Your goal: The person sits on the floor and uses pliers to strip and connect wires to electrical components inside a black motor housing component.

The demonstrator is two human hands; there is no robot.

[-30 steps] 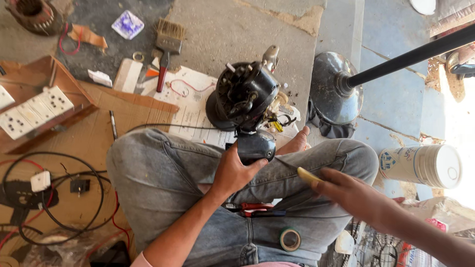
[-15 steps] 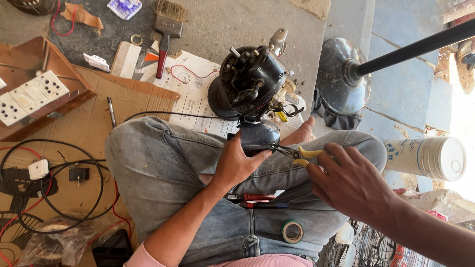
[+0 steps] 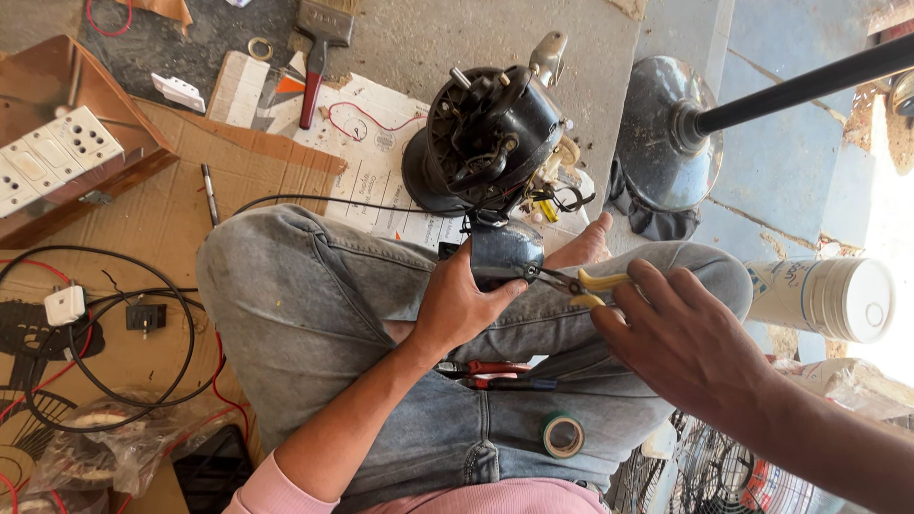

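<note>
At the far left of the floor I see a switchboard [image 3: 59, 157] on the cardboard sheet [image 3: 171, 205]. My left hand [image 3: 464, 303] is closed round the dark neck housing [image 3: 502, 252] of the black fan motor [image 3: 490, 133], propped over my knees. My right hand [image 3: 690, 338], spread a moment ago, has come in and now grips yellow-handled pliers [image 3: 581, 283] at that housing, so work on the joint is starting. The fan base [image 3: 657, 133] stands rightward.
</note>
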